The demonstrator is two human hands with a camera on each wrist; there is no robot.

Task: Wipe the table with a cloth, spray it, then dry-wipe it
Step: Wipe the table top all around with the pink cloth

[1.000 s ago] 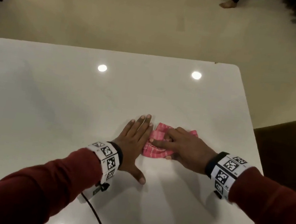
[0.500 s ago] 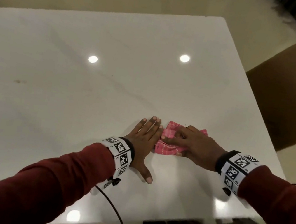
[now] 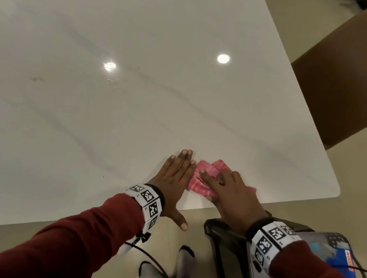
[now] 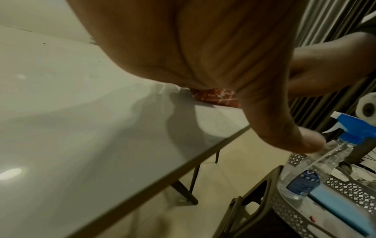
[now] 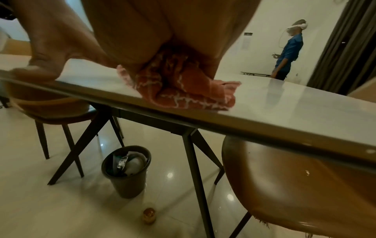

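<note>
The left hand (image 3: 174,180) lies flat on the white counter (image 3: 110,108) near its front edge, fingers straight and together, thumb splayed past the rim; its grip holds nothing, it only braces. Just to its right, touching its fingers, sits the pink cloth (image 3: 205,178), bunched and folded, close to the counter's near edge. The right hand (image 3: 231,194) presses down on the cloth, fingers bent over the folds and bearing on it rather than lifting it; from below the palm covers most of it. Further right, off the counter, a basket (image 4: 325,214) holds the spray bottle (image 4: 317,169) with its blue trigger, and a paper roll (image 4: 368,109) stands behind it.

I judge this to be the first wipe, at the near edge of the counter; the bottle stands untouched. The next move calls for the right hand to carry the cloth across the counter's far stretches, firm and flat, before any reach for the bottle.
</note>
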